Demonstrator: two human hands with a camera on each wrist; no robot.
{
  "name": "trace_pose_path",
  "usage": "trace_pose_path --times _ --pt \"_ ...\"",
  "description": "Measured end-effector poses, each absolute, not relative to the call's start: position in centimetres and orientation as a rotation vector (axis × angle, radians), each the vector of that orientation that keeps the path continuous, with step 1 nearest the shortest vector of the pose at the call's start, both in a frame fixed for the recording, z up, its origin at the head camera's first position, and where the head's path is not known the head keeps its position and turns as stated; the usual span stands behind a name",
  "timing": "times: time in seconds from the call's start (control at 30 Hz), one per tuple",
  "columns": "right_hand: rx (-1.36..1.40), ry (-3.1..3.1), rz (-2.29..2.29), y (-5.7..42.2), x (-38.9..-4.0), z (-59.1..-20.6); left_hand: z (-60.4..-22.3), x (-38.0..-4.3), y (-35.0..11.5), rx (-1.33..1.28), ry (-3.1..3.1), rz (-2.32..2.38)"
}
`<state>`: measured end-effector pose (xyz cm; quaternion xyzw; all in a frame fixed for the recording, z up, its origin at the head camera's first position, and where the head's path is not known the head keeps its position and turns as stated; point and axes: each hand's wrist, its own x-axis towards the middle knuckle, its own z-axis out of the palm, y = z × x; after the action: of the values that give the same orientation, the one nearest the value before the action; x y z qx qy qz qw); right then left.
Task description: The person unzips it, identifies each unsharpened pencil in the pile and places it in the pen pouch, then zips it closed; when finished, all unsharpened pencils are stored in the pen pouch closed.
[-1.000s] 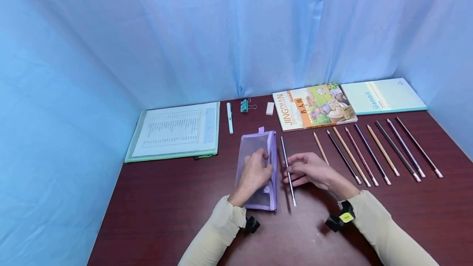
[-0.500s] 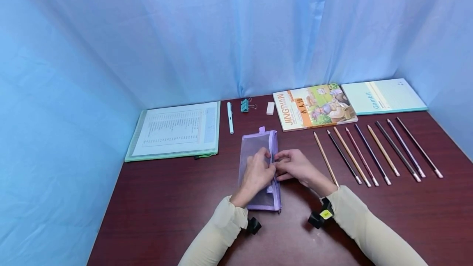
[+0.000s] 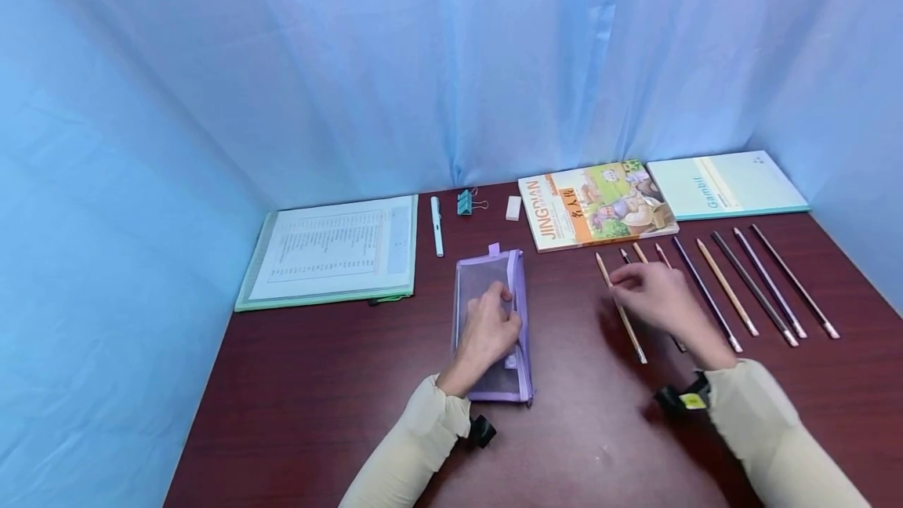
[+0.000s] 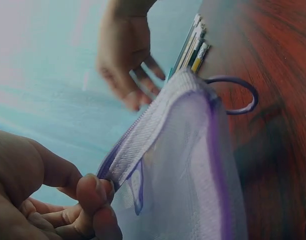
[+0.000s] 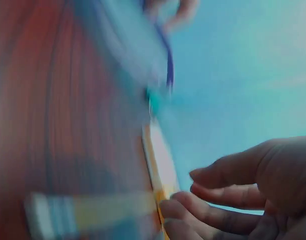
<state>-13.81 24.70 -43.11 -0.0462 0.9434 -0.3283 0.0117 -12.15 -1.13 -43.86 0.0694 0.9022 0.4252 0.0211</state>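
Purple mesh pouch [image 3: 487, 274] lies on the dark red table [image 3: 324, 398] in the head view, its zipper edge [image 3: 518, 281] pinched by the left hand [image 3: 488, 334], while the right hand [image 3: 659, 296] hangs over the left end of a row of pencils [image 3: 727, 287], fingers loosely bent. The left wrist view shows thumb and fingers clamped on that zipper edge; the blurred right wrist view shows the right hand's narrow, unfilled grasp beside pencils, whether touching them I cannot tell.
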Motion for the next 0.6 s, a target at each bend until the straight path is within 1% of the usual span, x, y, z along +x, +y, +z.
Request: trace_pose_path --times 0.1,0.23,0.4,0.6 --pt "-0.062 3.091 -0.774 28.2 -14.3 -43.2 -43.8 -12.2 -1.1 0.224 2.798 1.314" --pt "0.030 3.058 -0.616 30.5 -14.7 -43.5 -43.8 -12.2 -1.2 0.230 2.798 1.308" --pt "0.034 3.003 -0.493 30.7 -14.7 -44.1 -43.9 -12.2 -1.2 0.242 2.814 1.301" --pt "-0.067 3.070 -0.397 30.4 -14.7 -44.5 -44.2 -12.1 -1.1 0.250 2.816 1.285"
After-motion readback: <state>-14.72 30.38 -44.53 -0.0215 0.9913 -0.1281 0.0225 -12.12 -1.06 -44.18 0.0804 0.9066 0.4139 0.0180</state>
